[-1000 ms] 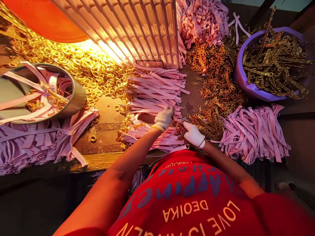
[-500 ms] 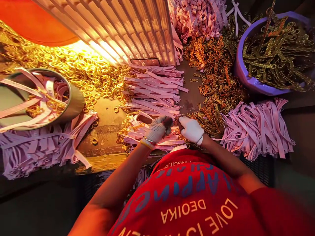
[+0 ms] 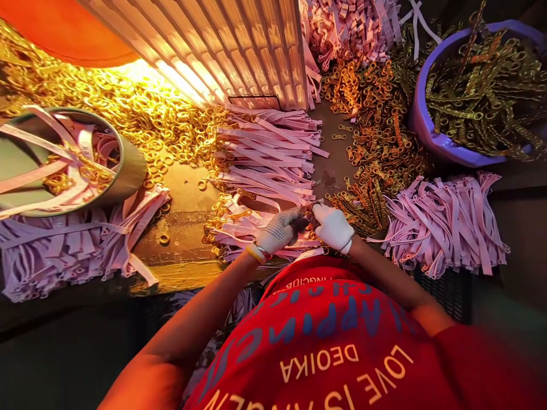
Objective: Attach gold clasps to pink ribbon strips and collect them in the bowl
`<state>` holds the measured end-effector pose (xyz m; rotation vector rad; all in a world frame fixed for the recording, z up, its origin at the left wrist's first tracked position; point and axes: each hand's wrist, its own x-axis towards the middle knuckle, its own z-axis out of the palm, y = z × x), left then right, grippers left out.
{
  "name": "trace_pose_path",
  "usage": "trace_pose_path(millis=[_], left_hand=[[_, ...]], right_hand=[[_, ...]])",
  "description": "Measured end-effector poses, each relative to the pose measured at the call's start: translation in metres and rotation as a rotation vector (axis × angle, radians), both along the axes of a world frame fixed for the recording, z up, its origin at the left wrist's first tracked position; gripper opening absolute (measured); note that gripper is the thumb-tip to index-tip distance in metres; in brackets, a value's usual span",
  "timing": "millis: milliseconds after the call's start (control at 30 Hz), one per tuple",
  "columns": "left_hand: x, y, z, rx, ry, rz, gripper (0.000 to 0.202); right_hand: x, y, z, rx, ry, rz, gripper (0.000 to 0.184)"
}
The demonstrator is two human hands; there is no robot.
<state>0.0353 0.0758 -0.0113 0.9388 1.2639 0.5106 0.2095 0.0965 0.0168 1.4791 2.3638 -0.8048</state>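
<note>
My left hand (image 3: 277, 232), in a dotted glove with dark fingertips, is closed in a pinch. Close beside it, my right hand (image 3: 332, 228) in a white glove has its fingers curled together. Whatever sits between the fingers is too small and dark to make out. Both hands are over the near end of a row of pink straps (image 3: 273, 148), many with gold rings at their left ends. Just past my right hand lie gold twisted links (image 3: 363, 205) with looped ends.
Gold rings (image 3: 171, 125) are heaped at left, beside a tilted green bucket (image 3: 139, 171) of ringed straps. A ribbed panel (image 3: 239, 51) stands behind. A purple tub (image 3: 421, 97) of gold links is at right, above a pink strap pile (image 3: 448, 228).
My left hand has shifted slightly right, closer to my right hand, and its fingers point more toward it. My right hand stays nearly in place. The view has moved a little.
</note>
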Motion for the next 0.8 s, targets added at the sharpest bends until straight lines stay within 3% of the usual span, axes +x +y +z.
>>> trace_pose_path(millis=[133, 233, 333, 600, 700, 800], left_hand=[[-0.001, -0.015, -0.010, -0.068, -0.017, 0.028, 0.034], [0.002, -0.024, -0.011, -0.040, -0.028, 0.059, 0.034], [0.003, -0.029, -0.012, -0.001, -0.027, 0.033, 0.030], [-0.002, -0.036, -0.026, -0.007, 0.087, -0.080, 0.025], [-0.001, -0.029, -0.022, 0.079, 0.098, -0.191, 0.020], [-0.015, -0.014, -0.005, 0.187, 0.130, -0.305, 0.016]], right_hand=[[0.004, 0.003, 0.001, -0.090, 0.005, 0.107, 0.036], [0.005, 0.005, 0.004, -0.155, -0.041, 0.084, 0.038], [0.003, 0.002, 0.003, -0.130, -0.085, 0.077, 0.036], [-0.003, -0.011, -0.010, -0.156, -0.084, 0.275, 0.025], [0.001, -0.013, -0.011, -0.191, -0.063, 0.332, 0.024], [0.010, -0.011, -0.010, -0.202, -0.005, 0.334, 0.029]])
